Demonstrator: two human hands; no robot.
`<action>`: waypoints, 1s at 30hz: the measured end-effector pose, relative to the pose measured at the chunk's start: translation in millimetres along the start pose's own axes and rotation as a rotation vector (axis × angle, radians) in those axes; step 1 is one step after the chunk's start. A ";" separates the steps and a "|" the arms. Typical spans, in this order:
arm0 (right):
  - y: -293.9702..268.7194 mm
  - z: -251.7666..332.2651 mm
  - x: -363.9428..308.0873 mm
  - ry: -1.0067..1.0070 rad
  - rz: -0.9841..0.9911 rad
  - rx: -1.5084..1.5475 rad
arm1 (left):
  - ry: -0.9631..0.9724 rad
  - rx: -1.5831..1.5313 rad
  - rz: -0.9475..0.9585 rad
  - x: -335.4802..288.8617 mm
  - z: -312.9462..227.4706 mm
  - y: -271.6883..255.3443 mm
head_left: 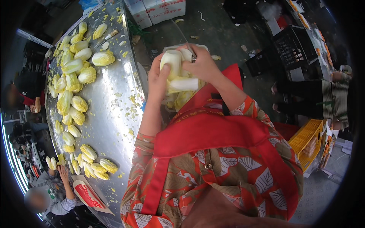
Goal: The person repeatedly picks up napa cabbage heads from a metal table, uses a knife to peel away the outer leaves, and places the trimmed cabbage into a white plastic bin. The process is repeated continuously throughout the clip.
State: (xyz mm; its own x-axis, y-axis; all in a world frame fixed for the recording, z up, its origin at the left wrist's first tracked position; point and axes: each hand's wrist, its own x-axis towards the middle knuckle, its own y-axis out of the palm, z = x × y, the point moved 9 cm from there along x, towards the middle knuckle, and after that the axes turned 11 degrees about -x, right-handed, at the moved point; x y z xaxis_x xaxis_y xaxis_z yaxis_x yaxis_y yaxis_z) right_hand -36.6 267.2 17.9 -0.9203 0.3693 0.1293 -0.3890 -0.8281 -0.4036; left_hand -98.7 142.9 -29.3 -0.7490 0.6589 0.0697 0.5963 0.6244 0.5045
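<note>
My left hand point(156, 74) is wrapped round a pale napa cabbage point(172, 62), its thumb pressed on the white leaf side. My right hand point(202, 65) grips a knife point(185, 36), whose thin blade points up and away past the cabbage. The right fingers also rest against the cabbage's cut end, and the handle is mostly hidden in the palm. Just below, a loose white-ribbed leaf point(184, 84) lies on top of yellow-green cabbage leaves point(183, 99) in a container under my hands.
A metal table point(110, 91) on the left bears several napa cabbages point(73, 81) and leaf scraps. Co-workers stand beyond it, one hand point(64, 173) near the cabbages. White-and-red boxes point(163, 10) stand ahead; a black crate point(294, 51) and yellow crate point(306, 146) are at right.
</note>
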 end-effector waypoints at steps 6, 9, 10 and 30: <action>10.1 -10.1 -2.3 0.136 0.180 0.186 | -0.040 0.185 0.076 2.0 -0.4 10.4; 6.0 -9.0 0.8 0.009 0.173 0.138 | 0.042 0.481 0.060 5.9 -1.9 0.0; 3.8 -7.0 1.7 -0.042 0.169 0.117 | 0.020 0.485 0.053 5.9 -1.6 -0.1; -19.6 -93.5 9.9 0.113 -0.049 -0.195 | 0.098 -0.174 -0.127 21.5 -17.1 -32.4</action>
State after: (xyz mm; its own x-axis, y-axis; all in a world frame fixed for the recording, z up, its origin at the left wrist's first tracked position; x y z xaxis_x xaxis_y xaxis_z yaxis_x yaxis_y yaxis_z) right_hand -34.1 326.4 -57.6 -0.8856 0.4611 0.0553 -0.4076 -0.7147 -0.5684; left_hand -139.0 129.7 -29.5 -0.8444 0.5304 0.0752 0.4431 0.6126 0.6544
